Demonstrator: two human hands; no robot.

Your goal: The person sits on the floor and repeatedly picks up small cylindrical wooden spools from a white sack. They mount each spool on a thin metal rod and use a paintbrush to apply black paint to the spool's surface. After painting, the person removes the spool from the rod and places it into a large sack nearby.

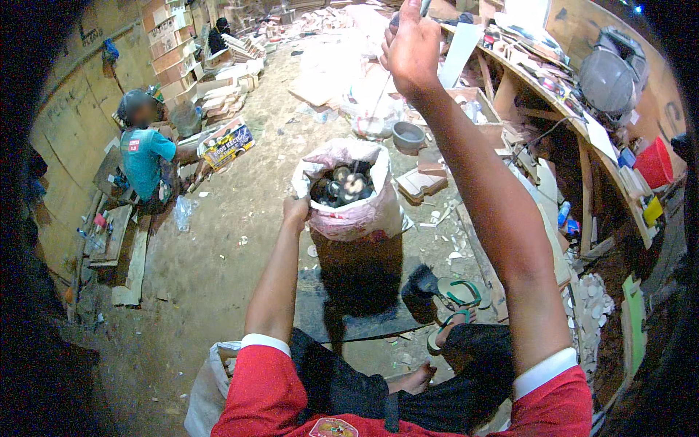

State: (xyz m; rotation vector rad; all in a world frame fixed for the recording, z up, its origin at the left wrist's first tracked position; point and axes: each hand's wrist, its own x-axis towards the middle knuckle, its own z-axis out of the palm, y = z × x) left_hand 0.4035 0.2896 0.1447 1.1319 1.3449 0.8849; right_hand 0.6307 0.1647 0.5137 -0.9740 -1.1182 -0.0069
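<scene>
My left hand [295, 211] is pinching the rim of the white sack [357, 211] at 9 o'clock so the mouth stays open over the dark round pieces [342, 186]. My right hand [411, 47], up at 12, is closed around a thin tool [424, 7].

**Left arm low, right arm raised high**

The left hand [295, 213] reaches forward and down, arm nearly straight, fingers curled closed in a grip at the front. The right hand [412, 45] is lifted far up and forward, elbow bent, wrist cocked, fingers closed in a fist with its back toward the camera. Both forearms are bare below short red sleeves with white cuffs.
</scene>
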